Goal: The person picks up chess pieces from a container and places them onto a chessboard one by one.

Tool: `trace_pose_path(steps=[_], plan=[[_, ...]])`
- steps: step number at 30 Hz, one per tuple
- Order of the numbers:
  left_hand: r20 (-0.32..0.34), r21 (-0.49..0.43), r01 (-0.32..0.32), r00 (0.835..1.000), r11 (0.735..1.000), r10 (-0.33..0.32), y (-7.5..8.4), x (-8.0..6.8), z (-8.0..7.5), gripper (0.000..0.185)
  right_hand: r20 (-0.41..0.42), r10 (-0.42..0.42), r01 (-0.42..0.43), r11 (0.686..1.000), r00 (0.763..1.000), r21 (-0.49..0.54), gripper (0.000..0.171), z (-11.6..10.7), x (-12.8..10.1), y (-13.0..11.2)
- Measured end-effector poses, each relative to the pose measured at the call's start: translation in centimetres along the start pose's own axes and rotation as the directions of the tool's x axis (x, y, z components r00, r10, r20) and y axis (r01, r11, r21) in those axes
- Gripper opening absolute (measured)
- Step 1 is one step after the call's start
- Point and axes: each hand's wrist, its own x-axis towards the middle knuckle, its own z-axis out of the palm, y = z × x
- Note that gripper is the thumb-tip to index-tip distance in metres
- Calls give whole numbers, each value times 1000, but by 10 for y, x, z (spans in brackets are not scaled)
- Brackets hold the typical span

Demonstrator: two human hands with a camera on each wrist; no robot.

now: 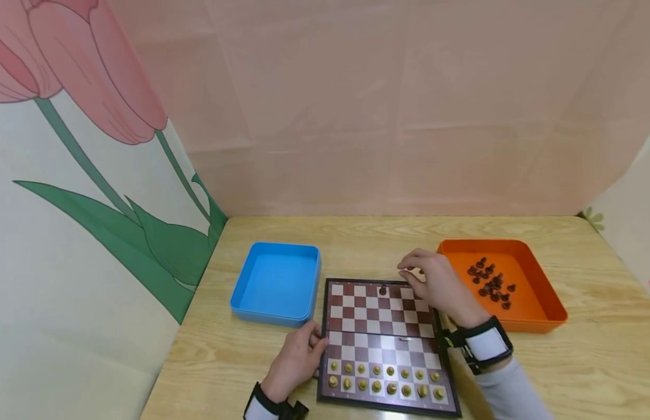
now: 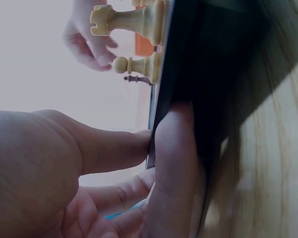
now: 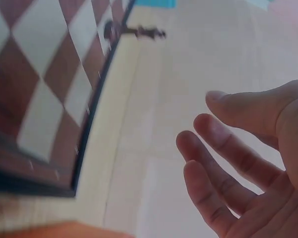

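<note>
A chessboard (image 1: 360,338) lies on the table with light chess pieces (image 1: 376,385) filling its two near rows. One dark tall chess piece, apparently a king (image 1: 383,290), stands upright on the far row. My left hand (image 1: 296,359) pinches the board's left edge; in the left wrist view the thumb (image 2: 114,148) lies above the rim and a finger (image 2: 175,148) goes beneath it. Over the far right corner of the board hovers my right hand (image 1: 439,284), its fingers (image 3: 203,191) loosely bent, apart from the thumb, with nothing between them.
An orange tray (image 1: 547,286) holding several dark chess pieces (image 1: 495,283) stands right of the board, beside my right forearm. Left of the board is a blue tray (image 1: 275,274). A wall (image 1: 388,146) rises behind the wooden table (image 1: 204,356).
</note>
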Motion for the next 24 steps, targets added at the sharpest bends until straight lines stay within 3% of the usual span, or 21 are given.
trace_pose_path(steps=[6, 14, 24], plan=[[3, 16, 25, 1000, 1000, -26, -2, -2, 2, 10, -66, 92, -92, 996, 994, -1, 14, -18, -11, 13], [17, 4, 42, 999, 999, -42, -2, -3, 4, 11, -142, 208, -212, 977, 968, -7, 21, -37, -28, 44], [-15, 13, -6, 1000, 1000, 6, 1, 0, 2, 10, -159, 283, -287, 958, 946, -2, 26, -56, -28, 76]])
